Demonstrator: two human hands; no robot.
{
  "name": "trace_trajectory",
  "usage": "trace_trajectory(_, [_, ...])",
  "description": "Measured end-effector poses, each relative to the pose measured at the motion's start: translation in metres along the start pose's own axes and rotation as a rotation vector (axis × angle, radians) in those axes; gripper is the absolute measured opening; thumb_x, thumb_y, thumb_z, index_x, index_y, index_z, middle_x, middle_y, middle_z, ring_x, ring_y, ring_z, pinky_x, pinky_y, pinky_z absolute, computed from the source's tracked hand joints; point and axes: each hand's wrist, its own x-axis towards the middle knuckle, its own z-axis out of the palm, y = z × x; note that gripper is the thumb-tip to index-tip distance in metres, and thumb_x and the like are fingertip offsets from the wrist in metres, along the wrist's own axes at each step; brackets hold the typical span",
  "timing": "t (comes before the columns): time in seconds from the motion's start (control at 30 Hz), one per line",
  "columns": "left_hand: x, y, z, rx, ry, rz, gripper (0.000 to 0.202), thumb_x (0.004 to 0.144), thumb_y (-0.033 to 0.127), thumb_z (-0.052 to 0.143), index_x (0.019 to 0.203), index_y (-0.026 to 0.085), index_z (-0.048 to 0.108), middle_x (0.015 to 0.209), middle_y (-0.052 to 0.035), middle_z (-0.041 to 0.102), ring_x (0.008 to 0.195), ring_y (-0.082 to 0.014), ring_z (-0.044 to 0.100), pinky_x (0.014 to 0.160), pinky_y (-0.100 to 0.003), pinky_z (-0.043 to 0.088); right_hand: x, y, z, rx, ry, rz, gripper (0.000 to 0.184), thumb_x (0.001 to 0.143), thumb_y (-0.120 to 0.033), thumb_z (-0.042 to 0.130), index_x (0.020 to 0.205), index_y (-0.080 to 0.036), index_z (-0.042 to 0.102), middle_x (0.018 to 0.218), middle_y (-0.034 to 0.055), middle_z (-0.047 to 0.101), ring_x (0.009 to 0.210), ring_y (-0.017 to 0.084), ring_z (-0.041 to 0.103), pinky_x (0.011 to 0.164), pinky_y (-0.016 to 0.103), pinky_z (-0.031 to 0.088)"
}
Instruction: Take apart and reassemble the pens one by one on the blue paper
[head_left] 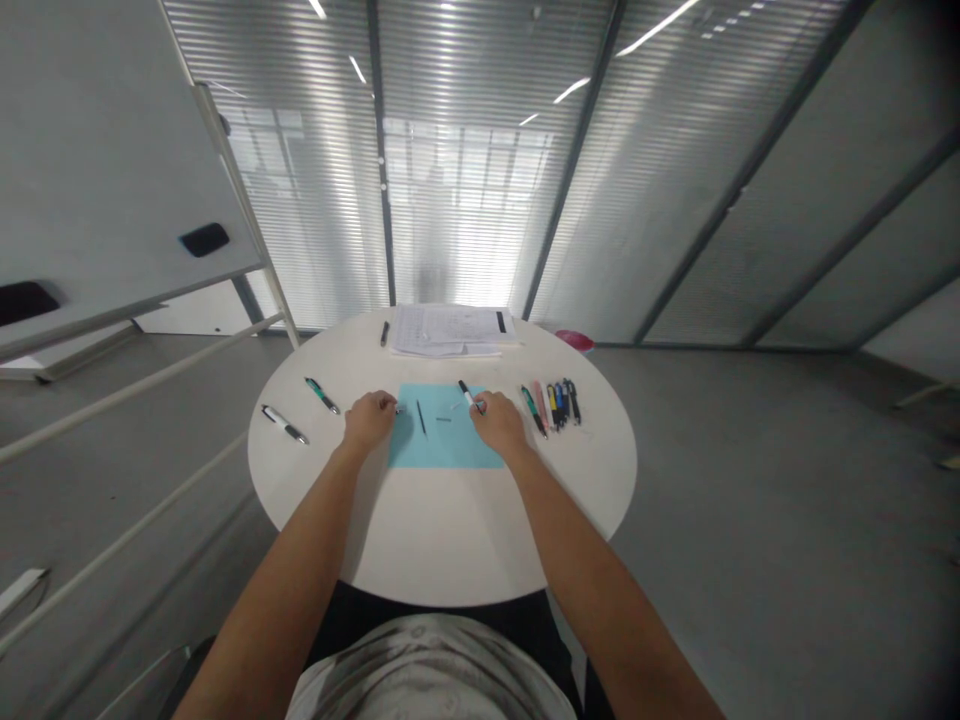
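A light blue sheet [446,452] lies on the round white table [442,530]. My right hand [499,420] is closed on a black-and-white pen piece [466,391], held slanting over the sheet's right side. At the left edge of the sheet, my left hand [369,420] has its fingers pinched together; a small pale bit shows at the fingertips, too small to name. Between the hands lie a thin dark stick like a pen refill [421,417] and a short dark piece like a spring [444,420].
Several pens [557,403] stand in a row right of the sheet. To the left lie a green-and-black pen [322,395] and a white-and-black pen [284,424]. Papers [450,330] and a dark pen [385,333] rest at the back. A whiteboard [112,150] stands left.
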Motion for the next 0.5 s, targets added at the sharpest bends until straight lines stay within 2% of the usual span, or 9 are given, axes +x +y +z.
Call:
trace_trajectory(0.17, [-0.0055, 0.0083, -0.0046, -0.159, 0.078, 0.01, 0.029, 0.083, 0.025, 0.044, 0.095, 0.021, 0.07, 0.095, -0.0047, 0.072, 0.09, -0.0195, 0.064, 0.081, -0.03, 0.047, -0.0023, -0.0026, -0.0022, -0.054, -0.011, 0.037, 0.029, 0.087, -0.024, 0.051, 0.113, -0.025, 0.062, 0.111, 0.0084, 0.062, 0.103, 0.022, 0.056, 0.086, 0.031, 0.04])
trace_trajectory(0.27, [-0.007, 0.0104, -0.006, -0.235, 0.104, 0.006, 0.029, 0.082, 0.024, 0.044, 0.093, 0.02, 0.07, 0.089, -0.0043, 0.072, 0.084, -0.0184, 0.064, 0.078, -0.028, 0.047, -0.0038, -0.0045, -0.0021, -0.081, -0.026, 0.06, 0.029, 0.086, -0.027, 0.053, 0.113, -0.024, 0.064, 0.11, 0.0094, 0.062, 0.104, 0.023, 0.056, 0.087, 0.032, 0.04])
trace_trajectory(0.5, [-0.0052, 0.0087, -0.0002, -0.246, 0.095, 0.008, 0.028, 0.083, 0.027, 0.043, 0.093, 0.02, 0.069, 0.085, -0.0033, 0.072, 0.082, -0.0178, 0.064, 0.075, -0.028, 0.046, -0.0007, -0.0013, 0.0007, -0.065, -0.036, 0.082, 0.029, 0.088, -0.03, 0.049, 0.109, -0.024, 0.068, 0.107, 0.0103, 0.065, 0.102, 0.022, 0.059, 0.085, 0.031, 0.042])
